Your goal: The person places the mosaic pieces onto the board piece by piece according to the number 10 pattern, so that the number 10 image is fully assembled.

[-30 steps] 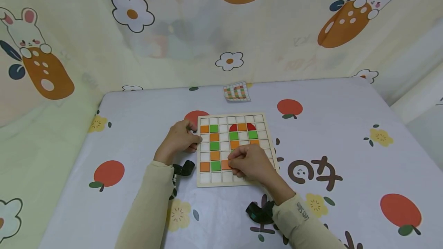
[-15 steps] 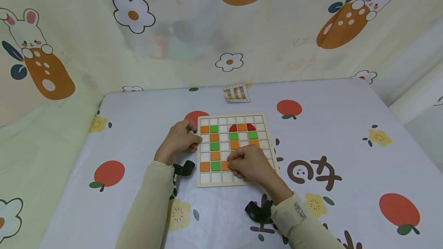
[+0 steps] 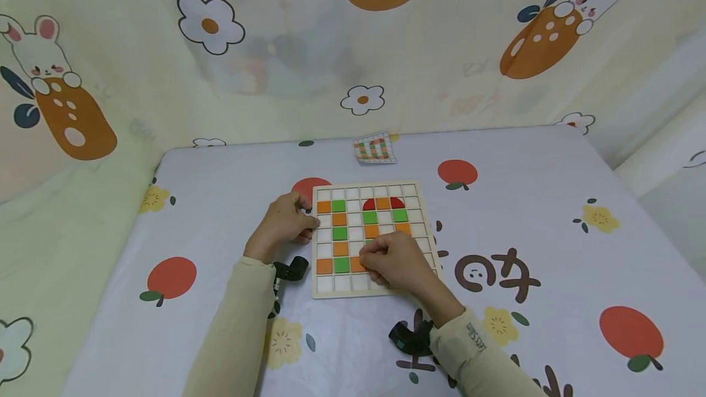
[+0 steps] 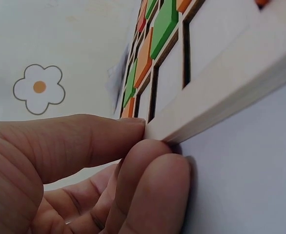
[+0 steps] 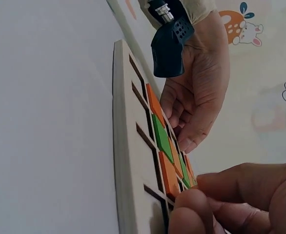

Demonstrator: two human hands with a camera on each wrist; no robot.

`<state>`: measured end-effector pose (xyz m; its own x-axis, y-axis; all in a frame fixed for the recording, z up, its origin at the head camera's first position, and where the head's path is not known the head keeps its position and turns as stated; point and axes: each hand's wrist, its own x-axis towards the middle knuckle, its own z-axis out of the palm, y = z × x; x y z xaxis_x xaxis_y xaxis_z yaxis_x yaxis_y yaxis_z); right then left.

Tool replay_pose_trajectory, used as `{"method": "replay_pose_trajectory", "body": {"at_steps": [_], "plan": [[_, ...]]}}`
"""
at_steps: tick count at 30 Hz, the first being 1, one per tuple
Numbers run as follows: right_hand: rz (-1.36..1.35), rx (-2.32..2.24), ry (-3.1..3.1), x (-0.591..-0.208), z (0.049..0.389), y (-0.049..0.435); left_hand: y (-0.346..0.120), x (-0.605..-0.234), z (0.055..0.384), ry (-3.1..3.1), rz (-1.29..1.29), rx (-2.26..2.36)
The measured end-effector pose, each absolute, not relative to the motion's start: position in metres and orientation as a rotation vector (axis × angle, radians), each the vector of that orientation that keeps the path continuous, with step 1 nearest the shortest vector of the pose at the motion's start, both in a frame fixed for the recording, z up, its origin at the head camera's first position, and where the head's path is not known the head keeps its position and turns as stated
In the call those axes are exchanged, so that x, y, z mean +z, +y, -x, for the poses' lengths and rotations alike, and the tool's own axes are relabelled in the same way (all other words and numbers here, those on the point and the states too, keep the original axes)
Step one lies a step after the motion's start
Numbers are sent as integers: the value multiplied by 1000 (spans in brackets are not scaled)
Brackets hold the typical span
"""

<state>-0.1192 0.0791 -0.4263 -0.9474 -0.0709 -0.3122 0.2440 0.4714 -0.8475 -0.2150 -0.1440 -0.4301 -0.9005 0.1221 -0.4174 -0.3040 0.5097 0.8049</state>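
A square wooden grid board (image 3: 364, 293) lies flat, with several orange and green tiles and two red rounded pieces in its cells. My left hand (image 3: 284, 222) grips the board's left edge. In the left wrist view its thumb (image 4: 99, 141) is on top of the rim and its fingertips (image 4: 157, 190) are against the side. Over the lower middle of the grid, my right hand (image 3: 397, 260) has thumb and curled fingers pinched together at an orange tile (image 3: 356, 264). In the right wrist view, this orange tile (image 5: 169, 175) is beside a green tile (image 5: 161, 139); the fingers partly hide the contact.
A small patterned card (image 3: 374, 148) lies behind the board, near the table's back edge. A printed cloth (image 3: 220, 195) covers the table, and a printed curtain (image 3: 287, 48) hangs behind it. Dark wrist cameras (image 3: 410, 337) sit low beside both hands.
Both hands keep nearly the same place on the board. The whole head view shifts slightly left. The orange tile at the right fingertips shows slightly more of its surface now.
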Motion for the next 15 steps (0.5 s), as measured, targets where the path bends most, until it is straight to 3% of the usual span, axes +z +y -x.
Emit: {"method": "replay_pose_trajectory", "body": {"at_steps": [8,15], "plan": [[22,-1490,2410,-427,126,110,-146,-436,219,2321,86,1352],[22,-1087,2846,-396,151,177,-162,-428,229,2573,-187,1266]]}}
